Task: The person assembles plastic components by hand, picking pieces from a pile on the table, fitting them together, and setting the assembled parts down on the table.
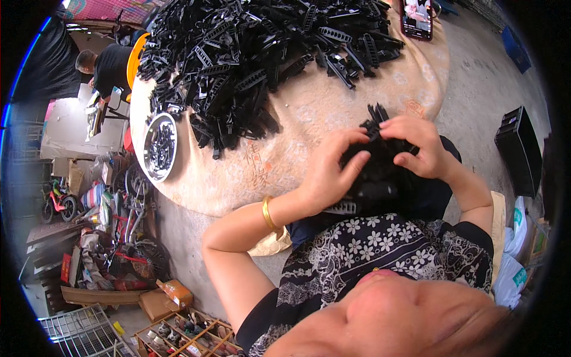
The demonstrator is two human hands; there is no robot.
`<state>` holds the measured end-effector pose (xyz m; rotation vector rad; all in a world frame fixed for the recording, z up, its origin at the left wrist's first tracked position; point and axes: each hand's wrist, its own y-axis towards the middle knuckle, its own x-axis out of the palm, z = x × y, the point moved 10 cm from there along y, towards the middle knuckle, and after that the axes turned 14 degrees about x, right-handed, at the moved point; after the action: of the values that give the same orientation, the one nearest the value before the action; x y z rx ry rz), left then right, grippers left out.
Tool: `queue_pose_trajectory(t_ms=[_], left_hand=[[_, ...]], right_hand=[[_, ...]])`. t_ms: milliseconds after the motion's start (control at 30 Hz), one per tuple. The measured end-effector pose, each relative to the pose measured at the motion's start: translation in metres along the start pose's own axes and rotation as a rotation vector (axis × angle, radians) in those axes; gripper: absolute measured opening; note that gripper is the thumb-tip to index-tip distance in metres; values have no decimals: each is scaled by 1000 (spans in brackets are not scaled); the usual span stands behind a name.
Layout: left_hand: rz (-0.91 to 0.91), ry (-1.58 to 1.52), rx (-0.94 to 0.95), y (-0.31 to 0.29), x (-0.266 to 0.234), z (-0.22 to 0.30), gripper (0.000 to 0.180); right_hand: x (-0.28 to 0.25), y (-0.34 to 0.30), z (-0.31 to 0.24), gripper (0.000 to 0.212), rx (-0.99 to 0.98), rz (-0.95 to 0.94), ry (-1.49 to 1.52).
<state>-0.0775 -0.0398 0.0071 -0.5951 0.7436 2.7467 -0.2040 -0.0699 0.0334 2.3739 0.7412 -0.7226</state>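
Note:
My left hand [333, 169], with a gold bangle at its wrist, curls at the table's near edge around black plastic pieces. Opposite it, the bent fingers of my right hand [421, 147] pinch at the same black plastic pieces [375, 115], which stick up between the hands. Their exact shape is hard to make out. More black parts [373, 184] lie in a dark heap on my lap below the hands. A large pile of black slotted plastic strips [238, 56] covers the far part of the round table [208, 187].
A white-rimmed bowl [174, 143] of small parts stands at the table's left edge. A phone [417, 24] lies at the far right. A black crate [518, 152] is on the right floor. Bicycles [134, 238] and boxes crowd the left; another person [110, 65] sits beyond.

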Motion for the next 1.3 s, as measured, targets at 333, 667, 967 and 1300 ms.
queue_pose_trajectory(t_ms=[333,667,967,1300], left_hand=[[-314,-223,275,-46,52,62,36],[153,1062,-59,-52,-191,-31,94],[372,876,-188,-26,-184,-72,107],[258,563,125,72,-121,-58,77]], right_hand=[[28,-34,-7,16,133,-454,492],[21,37,-35,18,93,-446,160],[101,116,-75,68,-486,-160,-548],[52,165,-2,50,-274,16,-514]])
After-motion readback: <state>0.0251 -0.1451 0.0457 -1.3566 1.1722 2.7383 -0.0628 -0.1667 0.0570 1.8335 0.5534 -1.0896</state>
